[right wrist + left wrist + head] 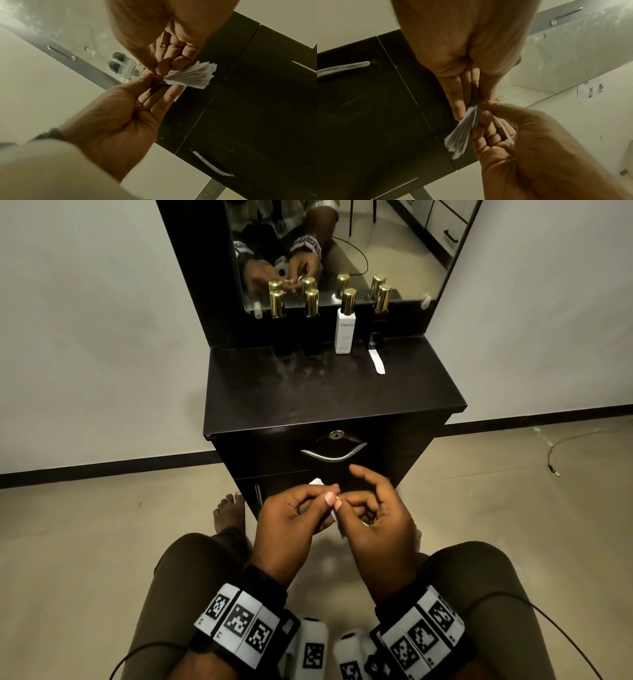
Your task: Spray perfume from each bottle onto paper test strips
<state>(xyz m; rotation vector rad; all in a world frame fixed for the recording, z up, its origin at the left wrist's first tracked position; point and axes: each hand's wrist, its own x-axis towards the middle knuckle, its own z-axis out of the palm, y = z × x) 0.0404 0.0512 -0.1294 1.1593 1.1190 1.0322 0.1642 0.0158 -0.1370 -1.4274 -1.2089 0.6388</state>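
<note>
Between both hands [334, 517], white test strips [462, 136] fanned

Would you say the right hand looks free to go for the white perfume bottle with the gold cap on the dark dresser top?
Probably not yet: the right hand pinches a strip from the white paper strip bundle that the left hand holds. Nothing blocks the white perfume bottle.

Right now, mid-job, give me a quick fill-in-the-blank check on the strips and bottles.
1. The bundle of paper strips is held by the ____ hand.
2. The bottles on the vanity top number ____.
3. The white bottle has a ____ cap.
4. One loose strip lies in front of the ____ bottle in the row.

Missing words: left; four; gold; rightmost
</note>
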